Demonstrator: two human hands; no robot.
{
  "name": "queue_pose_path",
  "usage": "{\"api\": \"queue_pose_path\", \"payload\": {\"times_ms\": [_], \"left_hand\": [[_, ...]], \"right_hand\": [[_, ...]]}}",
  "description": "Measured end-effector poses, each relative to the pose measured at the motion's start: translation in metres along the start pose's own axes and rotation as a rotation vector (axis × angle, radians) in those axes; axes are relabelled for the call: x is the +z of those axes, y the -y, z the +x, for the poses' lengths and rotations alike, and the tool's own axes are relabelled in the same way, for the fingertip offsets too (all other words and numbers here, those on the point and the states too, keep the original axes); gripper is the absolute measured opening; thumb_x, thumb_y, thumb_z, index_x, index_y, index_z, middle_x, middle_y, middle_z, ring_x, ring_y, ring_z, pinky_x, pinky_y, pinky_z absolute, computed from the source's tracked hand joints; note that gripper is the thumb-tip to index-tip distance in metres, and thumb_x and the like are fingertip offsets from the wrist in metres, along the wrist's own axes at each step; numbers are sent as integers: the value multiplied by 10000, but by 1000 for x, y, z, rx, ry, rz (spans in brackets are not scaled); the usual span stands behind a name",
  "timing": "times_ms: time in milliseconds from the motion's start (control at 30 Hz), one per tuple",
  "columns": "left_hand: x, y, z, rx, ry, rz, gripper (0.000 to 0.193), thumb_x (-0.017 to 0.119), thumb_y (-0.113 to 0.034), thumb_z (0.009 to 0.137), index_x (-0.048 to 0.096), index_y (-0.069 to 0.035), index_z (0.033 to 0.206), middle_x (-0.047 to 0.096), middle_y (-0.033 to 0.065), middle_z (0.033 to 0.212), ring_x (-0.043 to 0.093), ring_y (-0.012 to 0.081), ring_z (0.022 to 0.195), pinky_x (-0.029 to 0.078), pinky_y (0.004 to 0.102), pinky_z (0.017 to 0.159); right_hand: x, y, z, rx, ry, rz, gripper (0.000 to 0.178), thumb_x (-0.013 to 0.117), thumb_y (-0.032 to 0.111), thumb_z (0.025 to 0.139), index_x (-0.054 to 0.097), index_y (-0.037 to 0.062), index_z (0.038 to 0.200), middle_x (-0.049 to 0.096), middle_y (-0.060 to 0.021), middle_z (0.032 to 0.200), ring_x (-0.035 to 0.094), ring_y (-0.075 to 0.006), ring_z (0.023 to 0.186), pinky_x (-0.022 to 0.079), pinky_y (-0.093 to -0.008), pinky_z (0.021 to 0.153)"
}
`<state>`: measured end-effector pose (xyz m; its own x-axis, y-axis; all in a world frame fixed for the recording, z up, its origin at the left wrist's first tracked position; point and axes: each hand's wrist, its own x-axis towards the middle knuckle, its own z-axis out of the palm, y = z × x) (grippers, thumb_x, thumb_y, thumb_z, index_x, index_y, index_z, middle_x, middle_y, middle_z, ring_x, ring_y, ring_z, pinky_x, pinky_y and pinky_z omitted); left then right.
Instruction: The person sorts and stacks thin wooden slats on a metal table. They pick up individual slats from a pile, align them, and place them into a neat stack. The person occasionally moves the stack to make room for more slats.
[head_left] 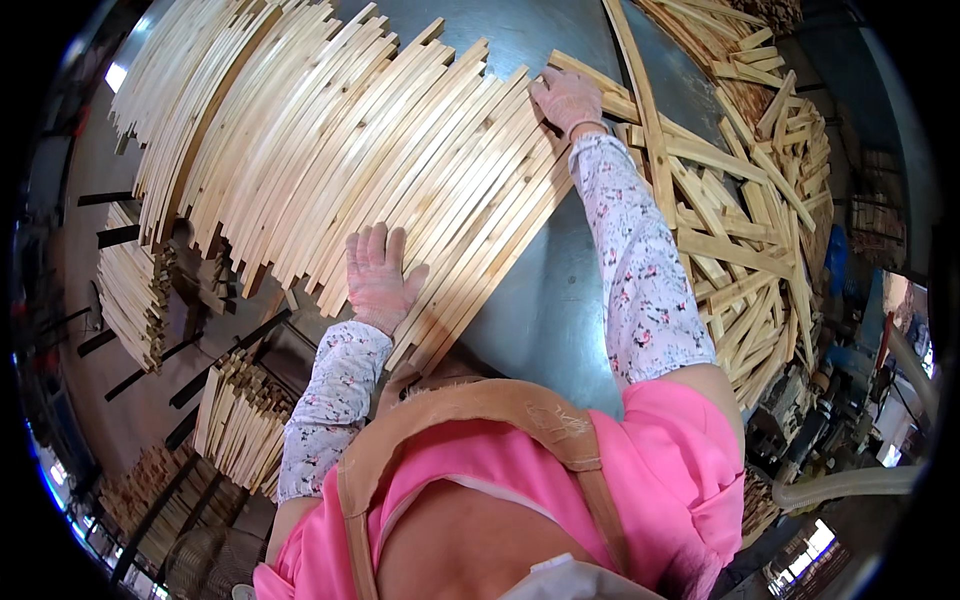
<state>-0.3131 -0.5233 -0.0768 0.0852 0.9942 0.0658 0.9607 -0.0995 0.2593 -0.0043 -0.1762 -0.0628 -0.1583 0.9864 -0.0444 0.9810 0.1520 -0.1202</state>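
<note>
A wide row of long, pale wooden strips (330, 150) lies side by side on a grey metal table, their ends uneven. My left hand (383, 280), in a thin pinkish glove, rests flat on the near part of the strips with its fingers stretched out and the thumb apart. At the far right end of the row, my right hand (568, 100), gloved the same way, bends its fingers over the ends of the outermost wooden strips. Its palm and part of its fingers are hidden from above. Flowered sleeves cover both forearms.
A loose heap of wooden offcuts (745, 230) fills the right side, with one long strip (645, 110) along its edge. Bare metal table (530, 320) shows between the row and my right arm. Lower left, stacked strips (243, 425) sit by dark metal bars (215, 372).
</note>
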Motion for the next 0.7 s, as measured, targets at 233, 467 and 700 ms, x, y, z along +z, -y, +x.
{"api": "queue_pose_path", "payload": {"times_ms": [233,467,700], "left_hand": [[12,6,-5,-11,-150,-107,639,835,-332,862,620,-94,1415,516,142,1488,467,383,1419,340,579,1248],[-2,-1,4,-2,-205,-121,454,819,-247,880,701,-106,1295,612,100,1387,519,372,1373,384,562,1219],[3,2,5,-15,-188,-117,448,805,-291,910,699,-120,1310,588,86,1416,516,353,1380,371,561,1238]], "right_hand": [[-48,15,-33,68,-160,871,531,599,539,1008,781,92,1228,803,-159,1080,745,-321,1016,554,-389,970],[-13,0,-79,-37,72,70,453,617,499,981,835,146,1162,781,-147,1229,673,-369,1225,528,-494,1069],[-42,13,-87,-113,222,130,476,602,487,944,841,130,1150,795,-140,1182,712,-329,1166,513,-507,1064]]}}
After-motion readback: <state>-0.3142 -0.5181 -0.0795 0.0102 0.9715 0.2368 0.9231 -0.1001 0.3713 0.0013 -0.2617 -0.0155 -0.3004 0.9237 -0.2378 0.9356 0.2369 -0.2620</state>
